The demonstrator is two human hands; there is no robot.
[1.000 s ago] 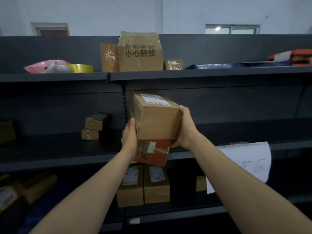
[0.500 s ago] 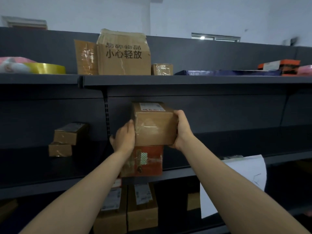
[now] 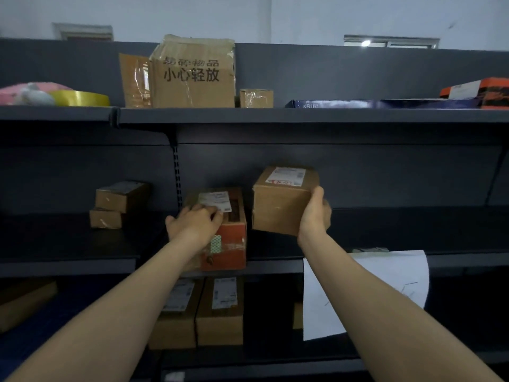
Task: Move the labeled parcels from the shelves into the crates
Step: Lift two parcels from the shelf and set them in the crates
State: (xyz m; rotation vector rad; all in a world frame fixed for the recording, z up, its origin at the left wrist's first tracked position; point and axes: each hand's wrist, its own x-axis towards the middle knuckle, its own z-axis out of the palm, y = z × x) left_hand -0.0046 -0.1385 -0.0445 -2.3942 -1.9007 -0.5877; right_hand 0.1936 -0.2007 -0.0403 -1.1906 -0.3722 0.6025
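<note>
My right hand grips a brown cardboard parcel with a white label on top, held in the air in front of the middle shelf. On that shelf stands an orange-red parcel with a white label. My left hand lies on its top left corner, fingers curled over the label's edge. Two small stacked brown boxes sit further left on the same shelf. Two labelled brown parcels stand side by side on the lower shelf.
The top shelf carries a large box with printed characters, a small taped box, a yellow tape roll, a pink item and an orange box. A white paper sheet hangs from the middle shelf's edge.
The brown parcel has been lifted off the orange-red one and carried right in my right hand alone. My left hand has let go of it and settled on the orange-red parcel.
</note>
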